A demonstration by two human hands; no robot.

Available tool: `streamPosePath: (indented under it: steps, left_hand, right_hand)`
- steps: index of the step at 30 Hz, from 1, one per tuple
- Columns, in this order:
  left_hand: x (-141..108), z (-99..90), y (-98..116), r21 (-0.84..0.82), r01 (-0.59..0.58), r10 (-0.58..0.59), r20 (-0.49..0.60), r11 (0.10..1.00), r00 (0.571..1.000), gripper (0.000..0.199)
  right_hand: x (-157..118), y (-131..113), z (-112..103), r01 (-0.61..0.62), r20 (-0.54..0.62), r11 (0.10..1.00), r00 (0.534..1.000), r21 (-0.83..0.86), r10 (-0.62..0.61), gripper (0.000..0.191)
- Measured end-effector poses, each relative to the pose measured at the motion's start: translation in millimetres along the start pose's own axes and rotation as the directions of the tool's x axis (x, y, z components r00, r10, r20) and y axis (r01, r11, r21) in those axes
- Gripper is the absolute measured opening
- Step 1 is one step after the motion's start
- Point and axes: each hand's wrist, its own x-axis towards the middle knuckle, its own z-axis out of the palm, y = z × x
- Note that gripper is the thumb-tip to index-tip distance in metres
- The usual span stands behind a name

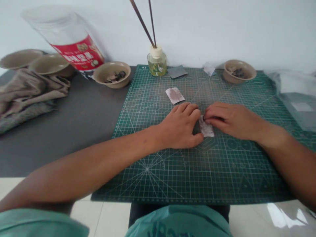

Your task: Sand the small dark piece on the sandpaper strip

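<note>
A small whitish piece of paper with brownish smudges, which looks like sandpaper, lies on the green cutting mat between my hands. My left hand holds its left edge down, with thumb and index finger at two corners and the other fingers curled. My right hand is closed in a pinch at the paper's upper right. A small dark piece shows at its fingertips, mostly hidden. Just beyond my left hand lies another whitish piece of sandpaper with a brown patch.
Bowls of small chips stand at the back, one left and one right. Between them are a reed diffuser, grey sandpaper and a white scrap. A large jar, cloth and plastic bag flank the mat.
</note>
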Motion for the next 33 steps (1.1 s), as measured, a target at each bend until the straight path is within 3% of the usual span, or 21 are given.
streamPosePath:
  steps: [5,11,15,20,26,33]
  left_hand:
    - [0.1,0.2,1.9,0.012,-0.008,0.008,0.006,1.000,1.000,0.048]
    - [0.3,1.2,1.9,0.029,0.002,-0.001,-0.014,1.000,1.000,0.049]
    - [0.3,2.1,2.0,0.025,-0.009,0.009,-0.013,1.000,1.000,0.050]
    - [0.6,1.2,2.6,0.032,-0.001,0.001,-0.011,0.999,1.000,0.050]
    - [0.3,2.0,2.6,0.024,-0.011,0.011,-0.015,1.000,1.000,0.048]
    - [-0.7,2.5,1.6,0.031,-0.009,0.010,-0.029,0.999,1.000,0.049]
  right_hand:
    - [-3.8,-0.2,0.0,0.031,0.090,0.991,0.995,0.132,-0.043,0.018]
    - [-0.2,4.7,0.2,-0.045,0.014,0.999,0.999,0.020,0.045,0.017]
    - [-0.8,1.0,-1.0,0.003,0.091,0.993,0.996,0.120,-0.014,0.018]
    - [3.5,0.8,-0.8,-0.008,0.000,1.000,1.000,0.005,0.008,0.016]
    - [-2.8,-1.2,-1.0,0.058,0.100,0.995,0.993,0.086,-0.066,0.018]
    - [0.8,5.2,1.6,-0.038,0.010,0.999,0.999,0.003,0.038,0.016]
